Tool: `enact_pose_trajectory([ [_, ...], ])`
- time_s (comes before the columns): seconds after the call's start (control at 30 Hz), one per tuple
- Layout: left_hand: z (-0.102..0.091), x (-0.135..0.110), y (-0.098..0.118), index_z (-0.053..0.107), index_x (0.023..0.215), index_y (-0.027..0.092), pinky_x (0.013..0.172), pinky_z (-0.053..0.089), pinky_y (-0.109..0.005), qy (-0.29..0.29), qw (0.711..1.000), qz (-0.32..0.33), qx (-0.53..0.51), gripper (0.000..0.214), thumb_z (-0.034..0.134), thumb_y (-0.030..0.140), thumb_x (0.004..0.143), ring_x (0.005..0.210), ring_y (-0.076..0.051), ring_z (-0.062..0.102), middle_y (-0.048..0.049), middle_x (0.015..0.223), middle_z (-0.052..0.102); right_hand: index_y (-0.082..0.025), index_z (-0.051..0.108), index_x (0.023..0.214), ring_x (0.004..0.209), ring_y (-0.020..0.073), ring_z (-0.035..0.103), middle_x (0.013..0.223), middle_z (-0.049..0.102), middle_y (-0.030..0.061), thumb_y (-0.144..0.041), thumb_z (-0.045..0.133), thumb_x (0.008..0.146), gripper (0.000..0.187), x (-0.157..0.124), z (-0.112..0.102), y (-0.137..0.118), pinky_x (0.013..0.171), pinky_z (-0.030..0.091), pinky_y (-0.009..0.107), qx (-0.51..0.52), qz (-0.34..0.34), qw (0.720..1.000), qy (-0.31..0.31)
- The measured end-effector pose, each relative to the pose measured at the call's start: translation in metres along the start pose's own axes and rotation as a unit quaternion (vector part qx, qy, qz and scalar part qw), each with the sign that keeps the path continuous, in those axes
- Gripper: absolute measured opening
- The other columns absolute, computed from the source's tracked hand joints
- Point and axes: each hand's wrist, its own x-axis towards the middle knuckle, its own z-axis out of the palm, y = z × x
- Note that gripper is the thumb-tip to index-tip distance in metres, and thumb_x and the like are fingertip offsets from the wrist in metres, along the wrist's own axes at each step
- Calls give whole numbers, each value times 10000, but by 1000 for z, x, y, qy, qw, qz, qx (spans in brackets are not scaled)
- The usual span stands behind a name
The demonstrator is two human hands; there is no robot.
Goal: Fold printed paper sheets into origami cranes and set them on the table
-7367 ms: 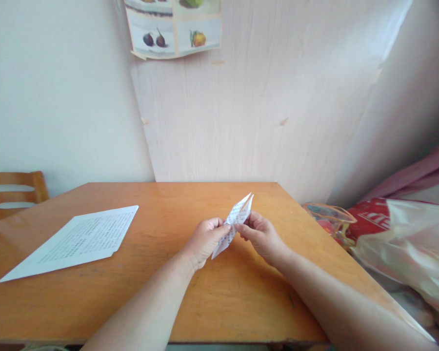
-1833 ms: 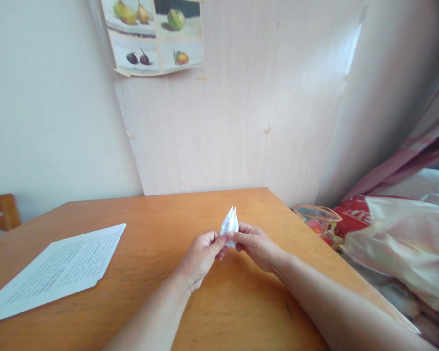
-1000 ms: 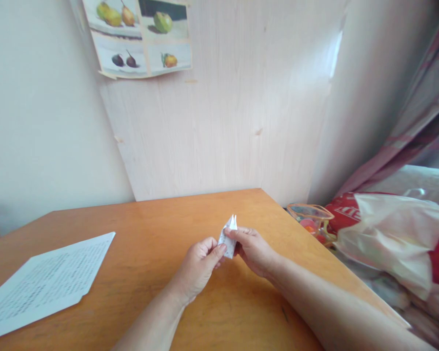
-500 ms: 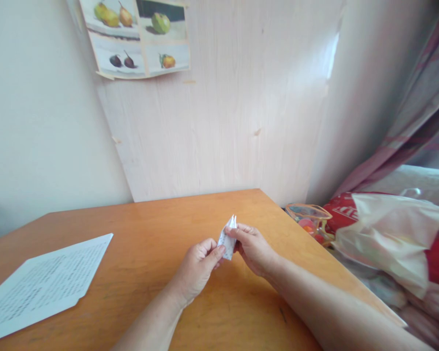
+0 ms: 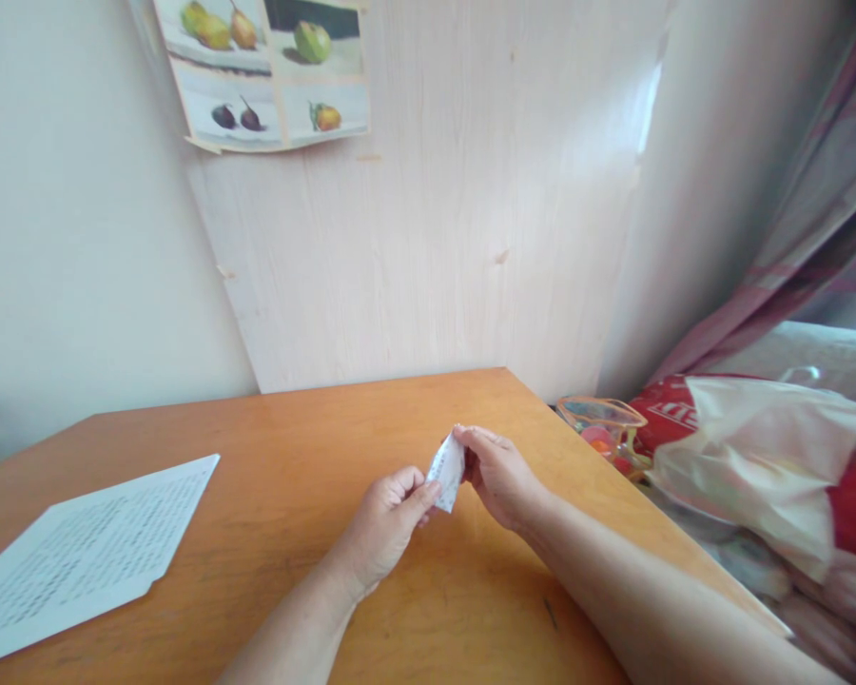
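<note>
Both of my hands hold a small folded piece of printed paper (image 5: 447,468) just above the orange wooden table (image 5: 271,533). My left hand (image 5: 389,523) pinches its lower end between thumb and fingers. My right hand (image 5: 497,474) grips its upper end, with the fingers curled over the tip so the point is covered. The paper is white with small print and folded into a narrow, pointed shape.
A printed sheet (image 5: 78,552) with one corner cut off lies flat at the table's left. A wooden panel (image 5: 435,209) with a fruit poster (image 5: 263,71) leans behind the table. Off the right edge lie a plastic bag (image 5: 749,457) and a clear container (image 5: 603,428).
My right hand's fingers have closed over the folded paper's upper tip, which stuck up free half a second ago. Over the longer span the paper went from long and narrow to short and compact.
</note>
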Motion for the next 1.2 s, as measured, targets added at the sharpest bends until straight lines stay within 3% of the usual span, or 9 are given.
enact_pose_trajectory([
  [0.17, 0, -1, 5, 587, 711, 184, 652, 382, -252, 69, 996, -12, -49, 389, 680, 539, 839, 666, -146, 461, 0, 682, 556, -174, 652, 788, 630, 152, 556, 697, 628, 30, -625, 599, 887, 464, -4, -1, 2, 596, 409, 288, -38, 25, 996, -71],
  [0.3, -2, 1, 2, 603, 729, 178, 652, 384, -246, 104, 992, -14, -64, 373, 694, 524, 835, 666, -140, 462, 5, 677, 562, -175, 631, 757, 600, 125, 502, 665, 590, 0, -563, 713, 837, 405, -10, 3, 6, 583, 380, 271, -147, 7, 983, -113],
  [0.57, 0, 2, 2, 649, 812, 161, 677, 406, -257, 75, 994, -43, -59, 348, 682, 505, 852, 723, -156, 528, -23, 757, 641, -184, 613, 715, 575, 111, 430, 622, 539, -26, -550, 736, 814, 399, -8, 1, 9, 563, 341, 262, -158, 8, 978, -134],
  [0.7, -5, 4, 0, 648, 921, 159, 742, 427, -276, 69, 991, -34, -113, 296, 696, 444, 854, 799, -172, 580, -50, 879, 687, -177, 615, 707, 576, 106, 427, 624, 527, -29, -534, 742, 815, 394, -9, -1, 5, 558, 323, 255, -158, 23, 974, -161],
  [0.87, -12, 8, -9, 593, 791, 171, 714, 412, -276, 87, 985, -21, -148, 287, 698, 430, 852, 733, -159, 564, -19, 740, 639, -164, 629, 716, 565, 95, 424, 627, 529, -28, -518, 736, 827, 386, -12, 0, 3, 554, 324, 245, -163, 53, 966, -191],
  [1.07, -12, 8, -11, 568, 759, 180, 666, 383, -267, 124, 983, -14, -133, 287, 702, 422, 838, 662, -137, 513, 5, 674, 612, -148, 652, 732, 542, 124, 526, 622, 598, 18, -566, 633, 891, 447, -13, -2, 7, 533, 376, 265, -177, 111, 960, -186],
  [1.2, -13, 8, -11, 575, 765, 180, 642, 375, -260, 144, 982, -13, -124, 275, 716, 409, 821, 630, -123, 463, 21, 649, 584, -152, 660, 765, 541, 105, 515, 616, 597, -3, -468, 736, 834, 332, -16, 1, 10, 527, 357, 243, -149, 129, 960, -197],
])
